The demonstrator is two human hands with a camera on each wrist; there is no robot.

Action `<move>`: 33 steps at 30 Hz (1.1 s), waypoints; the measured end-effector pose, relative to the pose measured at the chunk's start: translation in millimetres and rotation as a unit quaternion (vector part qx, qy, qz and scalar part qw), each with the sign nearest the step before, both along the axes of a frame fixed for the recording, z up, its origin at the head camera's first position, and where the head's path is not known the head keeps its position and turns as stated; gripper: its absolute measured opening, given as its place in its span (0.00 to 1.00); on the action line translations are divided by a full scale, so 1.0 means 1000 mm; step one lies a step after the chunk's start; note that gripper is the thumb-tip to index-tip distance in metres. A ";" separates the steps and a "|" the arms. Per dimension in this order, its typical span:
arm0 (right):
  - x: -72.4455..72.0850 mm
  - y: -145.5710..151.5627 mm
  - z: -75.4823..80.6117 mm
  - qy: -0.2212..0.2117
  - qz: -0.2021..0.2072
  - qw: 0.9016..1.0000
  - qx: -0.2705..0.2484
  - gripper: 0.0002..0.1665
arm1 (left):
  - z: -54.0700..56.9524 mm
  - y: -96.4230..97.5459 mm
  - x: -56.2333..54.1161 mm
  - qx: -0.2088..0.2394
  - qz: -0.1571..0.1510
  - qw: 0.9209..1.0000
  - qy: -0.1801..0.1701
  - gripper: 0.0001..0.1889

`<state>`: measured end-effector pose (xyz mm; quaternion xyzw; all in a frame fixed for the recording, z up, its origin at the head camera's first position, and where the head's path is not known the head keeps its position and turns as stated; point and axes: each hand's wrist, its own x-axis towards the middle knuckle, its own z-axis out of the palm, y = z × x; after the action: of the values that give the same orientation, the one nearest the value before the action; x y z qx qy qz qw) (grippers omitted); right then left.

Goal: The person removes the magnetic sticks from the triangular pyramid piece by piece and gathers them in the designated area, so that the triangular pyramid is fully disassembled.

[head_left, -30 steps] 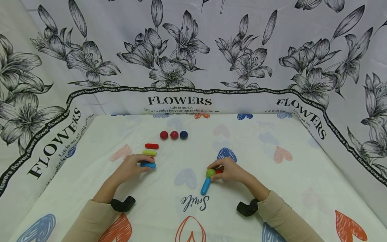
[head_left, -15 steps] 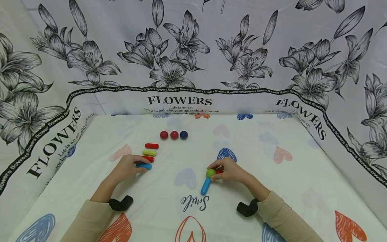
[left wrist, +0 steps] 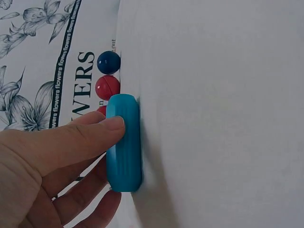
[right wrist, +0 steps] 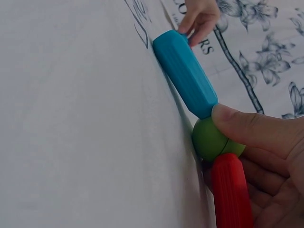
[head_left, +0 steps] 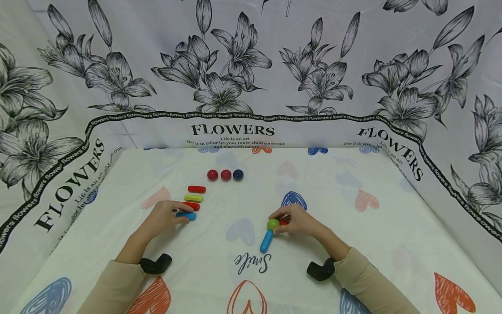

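My left hand (head_left: 162, 216) pinches a blue rod (left wrist: 124, 166) between thumb and fingers, at the near end of a row of rods. Just behind it lies a red rod (head_left: 193, 206), partly covered by my fingers in the head view. A yellow-green rod (head_left: 194, 198) and another red rod (head_left: 197, 189) lie farther back. On the right, my right hand (head_left: 301, 221) grips a joined piece: a green ball (right wrist: 209, 138) with a second blue rod (right wrist: 186, 73) and a red rod (right wrist: 232, 192) attached. Its thumb presses where the blue rod meets the ball.
Two red balls (head_left: 225, 175) and a dark blue ball (head_left: 238, 175) stand in a line beyond the rods. A white cloth with printed hearts (head_left: 367, 200) covers the table. Flower-patterned fabric (head_left: 251, 87) rises behind it. Each wrist carries a black camera mount (head_left: 157, 264).
My left hand has drawn the blue rod a little to the left, uncovering more of the red rod behind it. My right hand and its joined piece have stayed in place.
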<state>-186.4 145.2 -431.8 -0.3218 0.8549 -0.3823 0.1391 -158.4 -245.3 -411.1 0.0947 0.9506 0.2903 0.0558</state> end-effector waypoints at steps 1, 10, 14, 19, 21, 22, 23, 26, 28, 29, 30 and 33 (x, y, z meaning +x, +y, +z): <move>0.000 0.000 0.000 -0.001 -0.002 1.000 0.000 0.21 | 0.001 0.000 0.000 0.000 -0.002 1.000 0.002 0.10; 0.001 -0.001 0.002 0.008 -0.012 1.000 0.006 0.21 | 0.008 0.009 0.003 0.017 -0.020 0.999 0.025 0.12; 0.001 -0.002 0.002 0.007 -0.014 1.000 0.008 0.21 | 0.009 0.016 0.005 0.036 -0.033 0.998 0.047 0.12; 0.001 -0.001 0.003 0.006 -0.014 1.000 0.007 0.20 | 0.010 0.029 0.008 0.050 -0.054 0.996 0.052 0.12; 0.001 -0.001 0.004 0.005 -0.014 1.000 0.006 0.20 | 0.010 0.036 0.009 0.053 -0.064 0.995 0.058 0.11; 0.001 -0.001 0.004 0.005 -0.014 1.000 0.006 0.20 | 0.010 0.040 0.010 0.055 -0.071 0.994 0.062 0.11; 0.001 -0.001 0.004 0.005 -0.015 1.000 0.005 0.20 | 0.009 0.043 0.011 0.055 -0.076 0.993 0.065 0.11; 0.002 -0.002 0.004 0.010 -0.015 1.000 0.000 0.20 | 0.009 0.055 0.014 0.062 -0.094 0.991 0.068 0.11; 0.002 -0.003 0.004 0.015 -0.018 1.000 -0.005 0.19 | 0.008 0.062 0.016 0.063 -0.102 0.991 0.061 0.11; 0.003 -0.003 0.003 0.015 -0.020 1.000 -0.007 0.19 | 0.008 0.065 0.017 0.064 -0.105 0.991 0.056 0.11; 0.003 -0.004 0.003 0.016 -0.023 1.000 -0.008 0.19 | 0.007 0.069 0.017 0.064 -0.108 0.991 0.052 0.11; 0.004 -0.005 0.001 0.018 -0.034 0.999 -0.009 0.19 | 0.005 0.080 0.019 0.064 -0.115 0.990 0.041 0.11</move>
<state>-182.2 140.3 -430.8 -0.3009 0.8641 -0.3887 0.1083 -139.7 -165.3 -405.6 0.2185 0.9144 0.3381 0.0436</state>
